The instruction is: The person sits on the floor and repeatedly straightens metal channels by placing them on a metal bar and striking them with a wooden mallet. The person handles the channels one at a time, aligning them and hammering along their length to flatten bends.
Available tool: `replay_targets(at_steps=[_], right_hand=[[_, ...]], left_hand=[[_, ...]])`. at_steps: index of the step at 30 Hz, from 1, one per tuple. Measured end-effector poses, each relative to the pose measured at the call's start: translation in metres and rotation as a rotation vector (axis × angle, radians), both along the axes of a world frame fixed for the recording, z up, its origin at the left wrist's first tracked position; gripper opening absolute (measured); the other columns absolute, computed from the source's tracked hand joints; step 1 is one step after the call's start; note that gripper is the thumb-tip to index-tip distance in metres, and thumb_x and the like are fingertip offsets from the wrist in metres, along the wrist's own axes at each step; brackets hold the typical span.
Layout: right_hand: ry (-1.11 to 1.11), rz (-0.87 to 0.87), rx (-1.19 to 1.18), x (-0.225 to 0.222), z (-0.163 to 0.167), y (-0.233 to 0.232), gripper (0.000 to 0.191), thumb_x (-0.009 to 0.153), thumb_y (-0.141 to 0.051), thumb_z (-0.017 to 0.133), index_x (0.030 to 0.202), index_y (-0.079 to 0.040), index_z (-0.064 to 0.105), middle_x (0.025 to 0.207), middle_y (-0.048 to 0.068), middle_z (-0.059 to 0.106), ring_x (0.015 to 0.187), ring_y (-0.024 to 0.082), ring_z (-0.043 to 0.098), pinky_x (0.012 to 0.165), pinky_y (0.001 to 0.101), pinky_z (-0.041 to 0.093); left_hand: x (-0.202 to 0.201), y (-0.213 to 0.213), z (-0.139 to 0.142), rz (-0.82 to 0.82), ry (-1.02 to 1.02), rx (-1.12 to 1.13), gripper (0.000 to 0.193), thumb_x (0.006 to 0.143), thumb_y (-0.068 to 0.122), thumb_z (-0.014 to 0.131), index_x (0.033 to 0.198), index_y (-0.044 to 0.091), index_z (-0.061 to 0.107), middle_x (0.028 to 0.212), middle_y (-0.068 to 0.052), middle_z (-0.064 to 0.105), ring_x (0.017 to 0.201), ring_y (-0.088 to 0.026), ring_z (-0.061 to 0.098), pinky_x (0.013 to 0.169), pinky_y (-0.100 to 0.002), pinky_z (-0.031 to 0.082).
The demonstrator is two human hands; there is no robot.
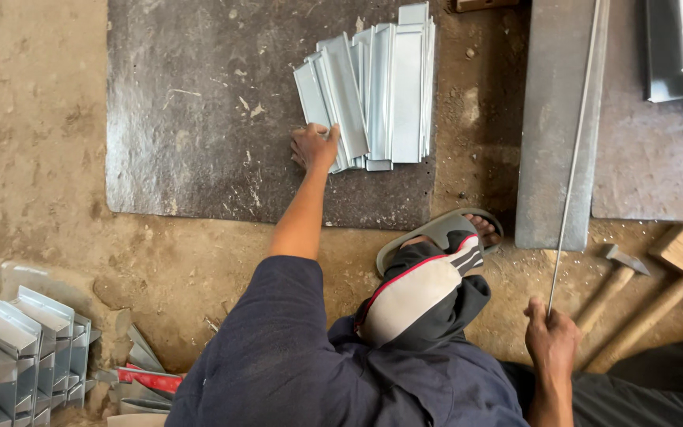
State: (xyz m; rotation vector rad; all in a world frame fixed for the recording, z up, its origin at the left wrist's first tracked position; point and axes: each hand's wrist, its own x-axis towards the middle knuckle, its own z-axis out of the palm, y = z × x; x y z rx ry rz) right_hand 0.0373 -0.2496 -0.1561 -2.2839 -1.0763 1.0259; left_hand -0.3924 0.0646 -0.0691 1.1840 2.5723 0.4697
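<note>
Left hand (314, 147) on metal strips (373, 87)

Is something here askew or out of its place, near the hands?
Yes, slightly. The stack of metal strips on the dark mat is fanned out unevenly, its left pieces tilted where the left hand touches them. The right hand grips a thin rod. Nothing looks damaged or spilled.

Your left hand (314, 147) rests on the near left corner of the stack of flat sheet-metal strips (373, 87), which lies on the dark floor plate (199, 119). Right of the plate lies the long steel bar (555, 119). Your right hand (551, 340) grips the thin metal rod (575, 158) crossing that bar; two wooden-handled hammers (634, 292) lie just right of it. Folded metal brackets (25, 348) stand at your near left.
</note>
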Motion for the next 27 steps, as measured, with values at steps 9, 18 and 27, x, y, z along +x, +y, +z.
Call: replay_targets(at_steps=[9, 18, 27], right_hand=[[0.049, -0.129, 0.091, 0.002, -0.004, -0.022, 0.052, 0.113, -0.036, 0.063, 0.081, 0.004, 0.072, 0.062, 0.019, 0.060, 0.063, 0.021, 0.057, 0.064, 0.0401, 0.047], [0.024, -0.266, 0.198, -0.013, 0.035, -0.019, 0.047, 0.106, -0.027, 0.061, 0.069, 0.003, 0.060, 0.055, 0.006, 0.048, 0.052, 0.012, 0.046, 0.051, 0.0337, 0.039], [0.123, -0.263, 0.325, -0.031, 0.052, 0.001, 0.044, 0.105, -0.021, 0.060, 0.067, 0.002, 0.060, 0.056, 0.002, 0.050, 0.053, 0.009, 0.044, 0.047, 0.0306, 0.035]], left_hand=[[-0.036, 0.009, -0.030, 0.058, -0.090, 0.345, 0.011, 0.078, 0.020, 0.079, 0.084, 0.015, 0.071, 0.091, -0.004, 0.072, 0.084, -0.021, 0.069, 0.082, -0.043, 0.055], [0.060, 0.048, -0.016, 0.150, -1.175, 0.661, 0.073, 0.089, 0.017, 0.083, 0.145, 0.015, 0.038, 0.122, -0.016, 0.070, 0.111, -0.025, 0.067, 0.082, -0.034, 0.060], [0.279, 0.000, -0.075, -0.563, -0.975, 0.660, 0.064, 0.104, 0.015, 0.063, 0.156, -0.004, 0.031, 0.138, -0.011, 0.049, 0.109, -0.014, 0.066, 0.090, -0.030, 0.063]])
